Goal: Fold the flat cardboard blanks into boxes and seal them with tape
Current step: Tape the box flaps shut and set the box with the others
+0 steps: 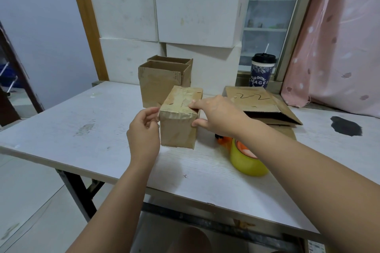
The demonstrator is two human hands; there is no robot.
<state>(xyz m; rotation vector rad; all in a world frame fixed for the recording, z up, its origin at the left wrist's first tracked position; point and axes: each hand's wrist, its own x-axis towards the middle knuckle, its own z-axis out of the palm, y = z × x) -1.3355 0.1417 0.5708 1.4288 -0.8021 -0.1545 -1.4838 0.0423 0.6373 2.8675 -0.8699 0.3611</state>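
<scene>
We start at the left of the box, where the bare white table (pixel 82 121) runs out to its edge. The left hand (pixel 144 129) comes in at the box's top left corner, fingers curled, thumb and fingertips drawn together right against the edge. They pinch there, though we cannot tell whether it is card or tape between them.

Now the box (pixel 178 125) itself: brown, closed, standing upright on the table in the middle, with a glossy strip (pixel 185 98) running along its top and down over the front edge. Just behind the box stand two open boxes (pixel 160 84), one behind the other, tops open. Behind those is a wall of white cartons (pixel 185 6).

The right hand (pixel 216 117) grips the box's top right corner. Its fingers lie on the strip and its thumb is pressed to the front face.

Just right of the box and nearer to us, the yellow roll (pixel 246 160) lies on the table under the right forearm, with an orange holder showing at it. Right of the box and a little behind, a flat blank (pixel 261 102) lies with pen marks on it. Behind the blank stands a lidded cup (pixel 263 70) with a straw. Well right of the box we see a dark stain (pixel 346 126) on the table, and a pink curtain (pixel 339 47) hangs beyond it.
</scene>
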